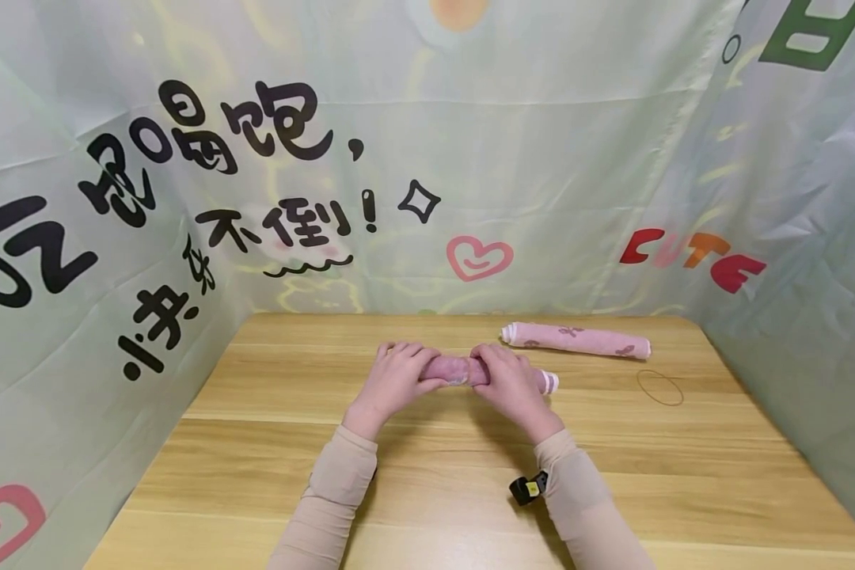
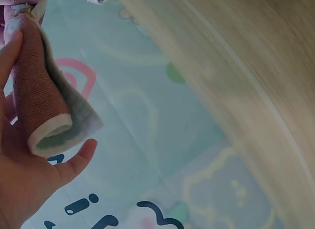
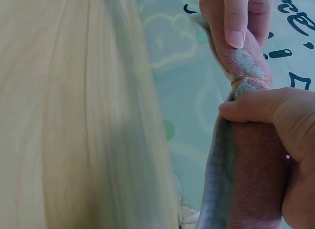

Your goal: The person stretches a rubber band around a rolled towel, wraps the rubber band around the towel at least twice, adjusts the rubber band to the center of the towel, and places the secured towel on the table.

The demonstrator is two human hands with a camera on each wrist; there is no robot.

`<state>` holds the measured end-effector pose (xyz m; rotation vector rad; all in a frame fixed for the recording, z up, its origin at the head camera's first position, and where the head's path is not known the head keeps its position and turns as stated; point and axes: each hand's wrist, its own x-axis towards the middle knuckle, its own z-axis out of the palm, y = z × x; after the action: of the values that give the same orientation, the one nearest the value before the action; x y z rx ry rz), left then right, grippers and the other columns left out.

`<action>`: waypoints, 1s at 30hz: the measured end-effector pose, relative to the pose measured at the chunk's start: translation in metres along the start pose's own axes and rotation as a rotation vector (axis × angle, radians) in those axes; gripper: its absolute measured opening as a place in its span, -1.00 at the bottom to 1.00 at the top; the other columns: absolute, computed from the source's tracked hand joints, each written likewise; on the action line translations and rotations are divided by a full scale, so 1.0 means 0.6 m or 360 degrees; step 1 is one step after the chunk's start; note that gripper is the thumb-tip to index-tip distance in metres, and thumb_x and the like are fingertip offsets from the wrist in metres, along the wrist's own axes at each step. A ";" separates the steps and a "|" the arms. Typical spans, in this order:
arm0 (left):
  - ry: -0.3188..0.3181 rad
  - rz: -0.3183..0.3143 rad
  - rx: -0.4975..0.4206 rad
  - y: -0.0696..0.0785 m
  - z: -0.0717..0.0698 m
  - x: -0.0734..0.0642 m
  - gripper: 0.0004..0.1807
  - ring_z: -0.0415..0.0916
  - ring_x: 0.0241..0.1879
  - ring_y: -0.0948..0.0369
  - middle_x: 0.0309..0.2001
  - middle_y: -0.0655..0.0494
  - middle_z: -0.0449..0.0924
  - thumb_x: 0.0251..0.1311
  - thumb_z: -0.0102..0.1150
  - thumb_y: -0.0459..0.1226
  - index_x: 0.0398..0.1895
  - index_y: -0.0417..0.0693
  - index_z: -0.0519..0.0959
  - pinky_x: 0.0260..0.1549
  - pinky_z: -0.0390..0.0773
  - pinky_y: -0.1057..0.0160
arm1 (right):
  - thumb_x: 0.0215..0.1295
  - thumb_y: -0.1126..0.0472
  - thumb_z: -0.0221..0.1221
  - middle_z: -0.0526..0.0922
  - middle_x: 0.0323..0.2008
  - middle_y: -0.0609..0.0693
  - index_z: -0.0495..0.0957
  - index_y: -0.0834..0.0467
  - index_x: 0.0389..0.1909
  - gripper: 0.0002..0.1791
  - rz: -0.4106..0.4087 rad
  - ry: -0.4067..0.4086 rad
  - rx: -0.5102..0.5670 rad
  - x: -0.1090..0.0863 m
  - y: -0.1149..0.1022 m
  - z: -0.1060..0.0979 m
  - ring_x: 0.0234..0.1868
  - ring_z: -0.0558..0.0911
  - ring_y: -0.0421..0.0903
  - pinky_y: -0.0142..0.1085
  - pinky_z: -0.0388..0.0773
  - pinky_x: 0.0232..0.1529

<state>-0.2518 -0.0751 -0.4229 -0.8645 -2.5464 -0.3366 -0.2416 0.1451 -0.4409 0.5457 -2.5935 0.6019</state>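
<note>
Holding 1 rolled pink towel (image 1: pixel 447 369), left grip (image 1: pixel 397 375) and right grip (image 1: pixel 510 385) flank its thin band (image 3: pixel 246 77).

A thin band (image 3: pixel 241 79) cinches the rolled pink towel (image 1: pixel 446 369).

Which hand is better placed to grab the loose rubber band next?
Likely the right hand: the loose rubber band lies on its side, farther from the left hand. Both grip the banded pink towel roll, so the right must let go first.
</note>
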 end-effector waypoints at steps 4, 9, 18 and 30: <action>0.0061 0.0048 0.0014 -0.001 0.001 0.000 -0.59 0.59 -0.06 0.11 -0.16 0.16 0.67 0.07 0.33 0.08 -0.10 0.08 0.62 0.06 0.43 -0.05 | -0.09 0.21 0.47 0.65 -0.16 0.02 0.52 0.07 -0.09 -0.51 -0.0006 -0.0041 -0.0007 -0.001 -0.001 0.001 -0.09 0.62 0.03 0.10 0.50 -0.14; 0.0141 0.0127 0.0042 -0.003 0.003 0.001 -0.64 0.57 -0.12 0.13 -0.18 0.18 0.66 0.02 0.39 0.01 -0.16 0.09 0.60 0.02 0.45 -0.02 | -0.02 0.14 0.45 0.63 -0.14 0.02 0.51 0.05 -0.04 -0.50 -0.0014 -0.0113 0.0032 -0.004 -0.001 0.000 -0.06 0.60 0.03 0.10 0.50 -0.07; 0.0185 0.0235 0.0086 -0.004 0.006 0.001 -0.66 0.54 -0.10 0.14 -0.18 0.20 0.62 -0.04 0.46 -0.09 -0.17 0.13 0.61 0.02 0.44 0.03 | 0.17 0.25 0.27 0.59 -0.20 0.00 0.56 0.11 -0.15 -0.79 0.0024 -0.0150 0.0515 0.000 -0.010 -0.013 -0.18 0.55 -0.11 -0.21 0.59 -0.10; 0.0382 0.0348 0.0146 -0.001 0.012 0.003 -0.75 0.54 -0.11 0.17 -0.21 0.25 0.62 0.04 0.41 -0.08 -0.20 0.21 0.63 -0.05 0.44 0.09 | 0.31 0.20 0.20 0.54 -0.34 0.01 0.56 0.15 -0.35 -0.91 0.0233 -0.0174 0.0647 0.006 -0.021 -0.010 -0.29 0.50 -0.16 -0.31 0.53 -0.24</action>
<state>-0.2556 -0.0721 -0.4283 -0.9924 -2.2063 -0.2376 -0.2370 0.1366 -0.4302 0.5265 -2.6376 1.1944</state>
